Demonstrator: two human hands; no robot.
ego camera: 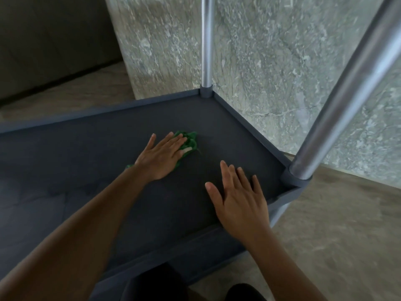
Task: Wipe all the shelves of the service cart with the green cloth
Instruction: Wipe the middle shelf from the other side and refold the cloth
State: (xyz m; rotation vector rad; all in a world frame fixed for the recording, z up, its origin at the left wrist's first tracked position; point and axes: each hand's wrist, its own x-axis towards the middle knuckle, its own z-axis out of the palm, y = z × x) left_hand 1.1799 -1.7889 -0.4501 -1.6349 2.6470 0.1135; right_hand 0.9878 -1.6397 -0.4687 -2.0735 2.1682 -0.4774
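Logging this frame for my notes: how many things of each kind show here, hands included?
Cloth: 1
Shelf: 1
Posts: 2
Hands: 2, left hand and right hand
Total: 6

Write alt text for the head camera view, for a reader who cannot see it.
A person's left hand presses a green cloth flat onto a dark grey cart shelf, while the right hand is spread open nearer the front rim. Two silver posts rise from shelf corners, with a marbled wall behind.
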